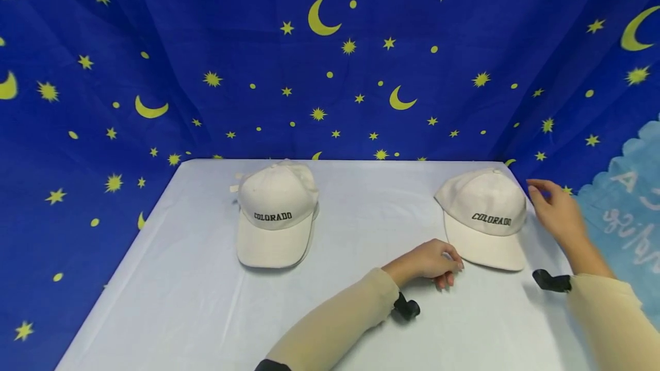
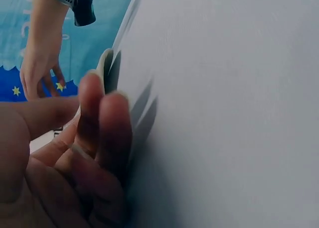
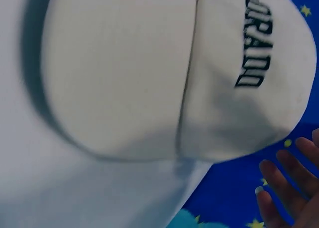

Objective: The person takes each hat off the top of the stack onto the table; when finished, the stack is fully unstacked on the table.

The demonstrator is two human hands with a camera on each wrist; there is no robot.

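Observation:
On the right of the table, a cream baseball cap [image 1: 497, 193] with COLORADO across its front sits upright, brim toward me. Beside the brim's left front edge is my left hand [image 1: 433, 259], fingers loosely bent and gripping nothing; whether a fingertip touches the brim I cannot tell. The left wrist view shows these fingers [image 2: 114, 123] partly hiding the cap. My right hand [image 1: 559, 216] hovers off the cap's right side with relaxed fingers. In the right wrist view, a gap separates that hand's fingers [image 3: 284, 188] from the cap's crown [image 3: 239, 118].
A matching cream COLORADO cap [image 1: 275, 193] stands left of centre, its brim also facing me; another edge shows under it. White cloth covers the table [image 1: 170, 302]. A blue curtain [image 1: 268, 62] with moons and stars hangs behind, and a light-blue cloth [image 1: 629, 205] lies at right.

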